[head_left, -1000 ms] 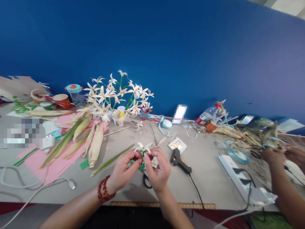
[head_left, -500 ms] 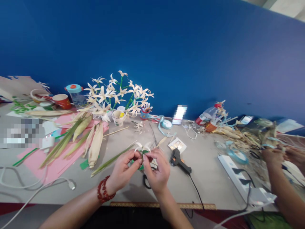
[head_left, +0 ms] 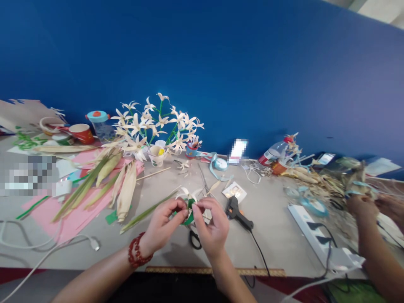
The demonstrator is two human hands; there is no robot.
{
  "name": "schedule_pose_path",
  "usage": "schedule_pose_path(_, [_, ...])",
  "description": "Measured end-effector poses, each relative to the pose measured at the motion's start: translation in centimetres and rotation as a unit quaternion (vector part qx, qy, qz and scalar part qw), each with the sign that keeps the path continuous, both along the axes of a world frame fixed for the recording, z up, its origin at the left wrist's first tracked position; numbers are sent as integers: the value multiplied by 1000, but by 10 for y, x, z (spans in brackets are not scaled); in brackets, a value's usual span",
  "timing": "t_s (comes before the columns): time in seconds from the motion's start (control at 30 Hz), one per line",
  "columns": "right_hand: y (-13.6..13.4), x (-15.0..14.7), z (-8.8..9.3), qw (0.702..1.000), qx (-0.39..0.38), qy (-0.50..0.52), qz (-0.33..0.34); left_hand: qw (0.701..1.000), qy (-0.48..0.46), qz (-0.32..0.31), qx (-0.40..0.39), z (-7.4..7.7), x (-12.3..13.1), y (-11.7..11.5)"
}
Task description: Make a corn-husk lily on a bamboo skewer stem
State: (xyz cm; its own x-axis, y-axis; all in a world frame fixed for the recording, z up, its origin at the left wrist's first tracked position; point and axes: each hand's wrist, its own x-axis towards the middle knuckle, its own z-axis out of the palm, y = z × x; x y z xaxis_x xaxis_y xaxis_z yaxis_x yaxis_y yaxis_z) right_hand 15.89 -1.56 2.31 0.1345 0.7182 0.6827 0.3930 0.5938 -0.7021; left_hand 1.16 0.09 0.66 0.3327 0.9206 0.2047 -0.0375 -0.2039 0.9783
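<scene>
Between my two hands is a white corn-husk flower [head_left: 188, 193], its pale petals spreading above my fingertips. Green tape [head_left: 190, 218] loops around its base and hangs down between the hands. My left hand [head_left: 167, 219], with a red bead bracelet at the wrist, pinches the flower near its base. My right hand [head_left: 212, 223] pinches the green tape, thumb against forefinger. The fingers partly hide the stem. Below the hands lie black-handled scissors [head_left: 195, 240], mostly covered. Right of my right hand rests a black glue gun [head_left: 239, 213] with its cord.
Finished husk flowers [head_left: 160, 122] stand in a paper cup [head_left: 156, 156] at the back. Corn husks [head_left: 126, 191] and pink paper [head_left: 47, 219] lie left. A white power strip [head_left: 311, 235] is at right, with another person's hands [head_left: 362, 208] beyond. A wooden ruler [head_left: 214, 271] runs along the front edge.
My right hand has shifted slightly right, and the fingertips are a little farther apart. More of the green tape and the scissors handle shows. The flower has tilted slightly.
</scene>
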Motion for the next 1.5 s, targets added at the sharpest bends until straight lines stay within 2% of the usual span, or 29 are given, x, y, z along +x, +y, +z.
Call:
schedule_pose_path(0.33, [2,-4,-3,1000,-10,-16,-14,995,55,26,81,11,-1,-1])
schedule_pose_path(0.47, [0,-4,-4,1000,-16,-16,-14,997,40,29,64,8,0,0])
schedule_pose_path(0.6, [-3,-5,-7,999,-33,-17,-3,995,41,61,65,2,2,2])
schedule_pose_path(0.8, [-3,-7,-9,998,-64,-20,1,973,111,121,160,5,4,2])
schedule_pose_path(0.97, [-2,-8,-3,995,-95,0,1,957,144,119,223,8,5,1])
schedule_pose_path(1.2, [-2,-1,-6,992,-125,33,-4,958,152,110,219,6,6,1])
schedule_pose_path(1.3, [-1,4,-8,975,-196,98,47,960,134,121,216,8,4,2])
schedule_pose_path(1.43, [1,8,-5,919,-294,220,141,949,123,174,232,14,-1,9])
schedule_pose_path(1.5, [2,7,-4,906,-308,242,159,960,113,148,210,17,-2,14])
